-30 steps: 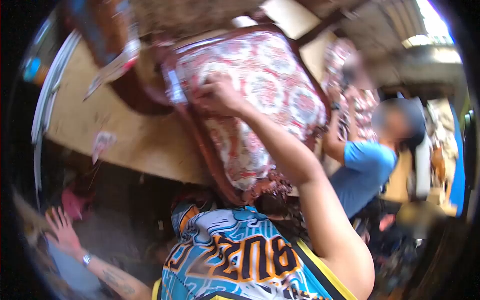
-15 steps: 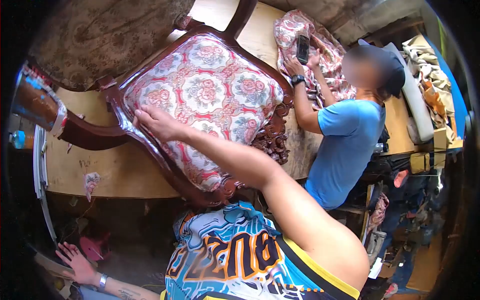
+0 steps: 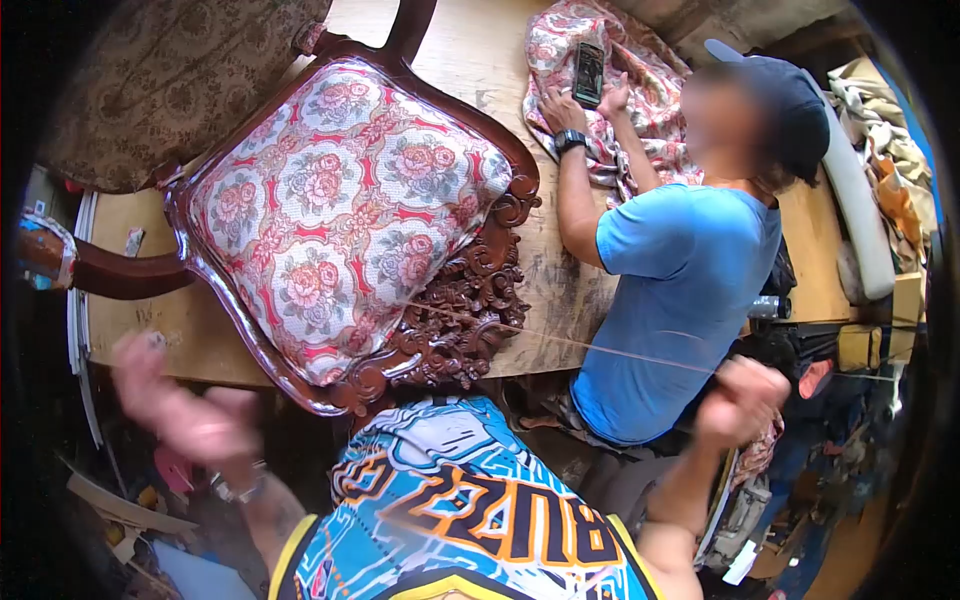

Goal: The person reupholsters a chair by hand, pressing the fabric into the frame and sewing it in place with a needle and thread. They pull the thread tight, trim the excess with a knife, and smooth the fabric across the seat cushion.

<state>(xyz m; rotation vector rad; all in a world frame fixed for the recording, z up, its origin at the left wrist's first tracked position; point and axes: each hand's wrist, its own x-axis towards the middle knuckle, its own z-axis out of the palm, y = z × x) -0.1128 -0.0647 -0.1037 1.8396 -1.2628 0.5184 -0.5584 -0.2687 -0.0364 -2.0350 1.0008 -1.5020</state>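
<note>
A carved dark-wood chair [image 3: 455,310] with a floral padded seat [image 3: 335,205] lies on the wooden table [image 3: 560,290]. A thin thread [image 3: 560,340] runs taut from the seat's front edge to my right hand [image 3: 742,398], which is clenched on it, off to the right and below the table edge. My left hand [image 3: 180,405] is raised and blurred at the lower left, near the table's front edge, with its fingers loosely apart and nothing seen in it.
A person in a blue shirt [image 3: 690,290] leans on the table at the right, holding a phone [image 3: 588,72] over floral fabric [image 3: 625,95]. Another patterned cushion [image 3: 170,80] lies at the top left. Clutter covers the floor [image 3: 130,510] below.
My right hand left the seat's left edge and swung far right, pulling the thread taut. My left hand rose from the floor to the table's front edge. The view shifted down.
</note>
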